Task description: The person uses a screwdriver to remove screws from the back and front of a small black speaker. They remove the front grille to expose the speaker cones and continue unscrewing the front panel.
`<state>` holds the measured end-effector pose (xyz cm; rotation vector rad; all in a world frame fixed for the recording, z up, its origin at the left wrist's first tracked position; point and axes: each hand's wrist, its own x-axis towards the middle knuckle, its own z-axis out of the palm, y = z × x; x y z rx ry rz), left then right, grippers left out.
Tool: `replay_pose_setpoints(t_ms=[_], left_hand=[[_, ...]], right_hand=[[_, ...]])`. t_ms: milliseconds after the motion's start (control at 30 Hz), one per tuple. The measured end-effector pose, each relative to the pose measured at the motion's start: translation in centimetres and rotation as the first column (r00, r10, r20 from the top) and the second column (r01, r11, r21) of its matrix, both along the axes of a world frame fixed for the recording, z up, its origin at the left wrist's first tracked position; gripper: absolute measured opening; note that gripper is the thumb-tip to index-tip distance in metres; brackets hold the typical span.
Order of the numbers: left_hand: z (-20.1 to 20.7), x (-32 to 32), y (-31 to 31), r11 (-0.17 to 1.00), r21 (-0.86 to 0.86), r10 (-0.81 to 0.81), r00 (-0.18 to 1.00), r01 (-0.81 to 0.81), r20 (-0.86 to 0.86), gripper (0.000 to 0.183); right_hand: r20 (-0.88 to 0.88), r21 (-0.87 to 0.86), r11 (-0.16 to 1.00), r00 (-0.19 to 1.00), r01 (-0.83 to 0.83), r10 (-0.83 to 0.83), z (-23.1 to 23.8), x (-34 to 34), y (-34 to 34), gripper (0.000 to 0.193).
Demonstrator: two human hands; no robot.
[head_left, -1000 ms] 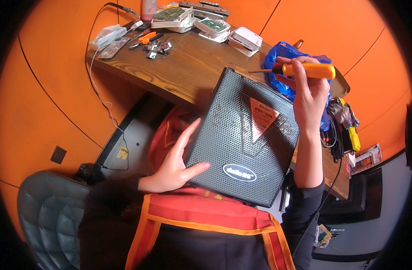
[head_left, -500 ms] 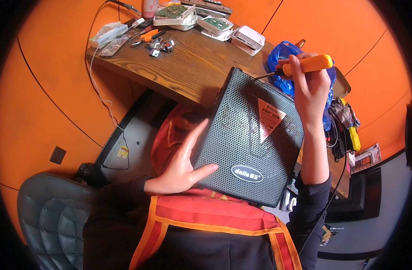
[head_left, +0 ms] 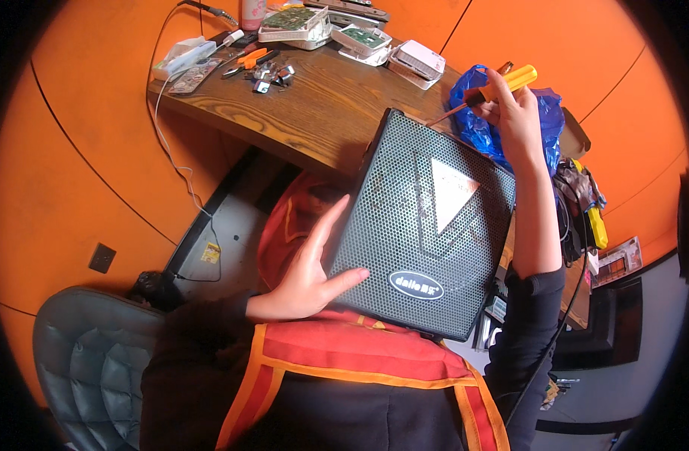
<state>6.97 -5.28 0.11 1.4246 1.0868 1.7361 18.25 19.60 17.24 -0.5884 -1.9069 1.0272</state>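
A black box speaker (head_left: pixel 405 225) with a perforated metal grille leans between my lap and the wooden table. Its front carries a triangular sticker and an oval badge. My left hand (head_left: pixel 307 270) steadies its left side, thumb laid on the grille and fingers stretched along the edge. In my right hand (head_left: pixel 514 113) is a screwdriver with a yellow handle (head_left: pixel 521 77), gripped above the speaker's far side. The shaft (head_left: pixel 448 114) slants down to the left, its tip at the speaker's far edge. Whether the tip sits in a gap there I cannot tell.
On the wooden table (head_left: pixel 329 98) lie orange-handled pliers (head_left: pixel 252 59), small metal parts (head_left: pixel 273 77), a phone (head_left: pixel 196 77) and white trays with circuit boards (head_left: pixel 295 28). A blue plastic bag (head_left: pixel 472 135) is beyond the speaker. A grey padded chair (head_left: pixel 96 361) stands at left.
The screwdriver's handle has dropped left and tilted more steeply, and its tip has shifted from the grille's far corner to the far edge. The speaker has tipped slightly; my left hand stays on it.
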Motion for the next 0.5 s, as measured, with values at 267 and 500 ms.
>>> replay_pose_setpoints(t_ms=[267, 500], left_hand=[[-0.3, 0.3, -0.3, 0.998, 0.016, -0.062, 0.990, 0.060, 0.130, 0.074], [-0.5, 0.1, -0.1, 0.999, 0.031, -0.039, 0.999, 0.038, 0.035, 0.074]], right_hand=[[-0.105, -0.197, 0.977, 0.993, -0.078, 0.058, -1.7, 0.9, 2.2, 0.027], [-0.155, -0.425, 0.904, 0.988, -0.042, -0.027, -2.6, 0.8, 2.9, 0.026]])
